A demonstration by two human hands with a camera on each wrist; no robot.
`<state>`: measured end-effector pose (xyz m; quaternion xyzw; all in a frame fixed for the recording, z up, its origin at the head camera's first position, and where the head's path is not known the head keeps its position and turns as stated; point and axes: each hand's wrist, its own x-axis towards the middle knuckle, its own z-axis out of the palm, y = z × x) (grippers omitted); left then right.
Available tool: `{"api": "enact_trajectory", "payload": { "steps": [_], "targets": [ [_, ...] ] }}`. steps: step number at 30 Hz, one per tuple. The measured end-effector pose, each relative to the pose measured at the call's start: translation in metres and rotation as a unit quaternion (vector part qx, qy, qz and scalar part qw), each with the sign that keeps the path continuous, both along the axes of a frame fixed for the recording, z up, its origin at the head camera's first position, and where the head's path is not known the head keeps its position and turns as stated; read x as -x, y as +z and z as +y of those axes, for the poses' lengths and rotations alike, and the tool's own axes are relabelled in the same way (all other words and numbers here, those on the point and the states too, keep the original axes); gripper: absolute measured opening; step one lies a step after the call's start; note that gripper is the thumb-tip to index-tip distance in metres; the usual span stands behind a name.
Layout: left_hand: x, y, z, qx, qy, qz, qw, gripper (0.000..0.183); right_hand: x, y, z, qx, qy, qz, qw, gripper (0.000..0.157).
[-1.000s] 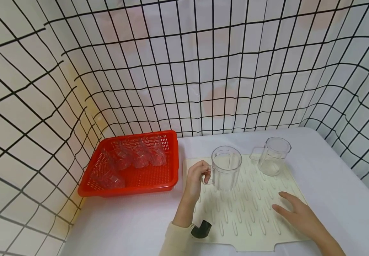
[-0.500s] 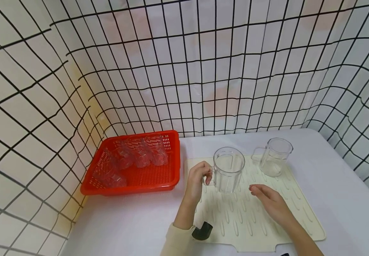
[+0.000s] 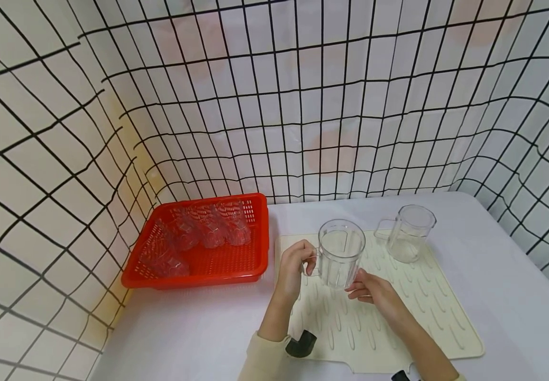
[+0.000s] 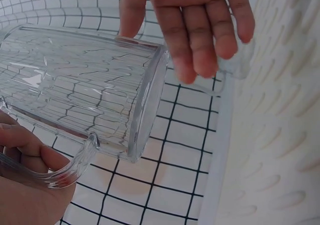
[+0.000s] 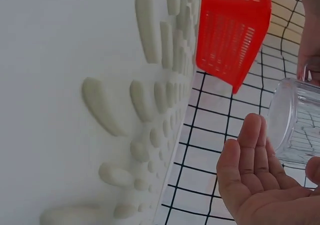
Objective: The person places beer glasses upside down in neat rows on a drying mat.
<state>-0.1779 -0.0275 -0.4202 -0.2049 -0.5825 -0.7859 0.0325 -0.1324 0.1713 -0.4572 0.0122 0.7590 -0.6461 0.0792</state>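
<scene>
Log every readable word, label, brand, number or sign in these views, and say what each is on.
None can be read in any view.
Clear mug in the left hand: no lettering visible.
Second clear jug, red basket and pale mat: none visible.
Clear items in the basket: too small to rule out fine markings.

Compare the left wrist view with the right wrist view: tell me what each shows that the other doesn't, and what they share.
Of the two, only the left wrist view shows a second transparent, cylindrical, handled mug, blurred and partly hidden behind the person's right grip. Only the right wrist view shows the red, perforated, plastic-looking basket. Both share the transparent, cylindrical, held mug, the left grip on it, the right grip beside it, the cream, ridged mat and the black wire grid.
</scene>
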Motion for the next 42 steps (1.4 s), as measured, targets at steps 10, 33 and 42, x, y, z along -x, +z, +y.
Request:
{"api": "enact_trajectory", "payload": {
  "steps": [10,33,42],
  "targets": [
    [0.001,-0.002,-0.001,0.015,-0.020,0.028,0.9993,0.027,-0.001,0.006,0.000,0.020,-0.001,0.010,1.000,0.052],
    [0.006,-0.005,-0.011,0.143,-0.122,0.060,0.9804,0.025,0.003,0.010,0.015,0.078,0.004,-0.045,0.996,0.068],
    [-0.009,0.018,-0.021,0.245,-0.133,0.102,0.9551,0.018,0.006,0.013,0.022,0.106,0.015,-0.019,0.994,0.071]
  ]
}}
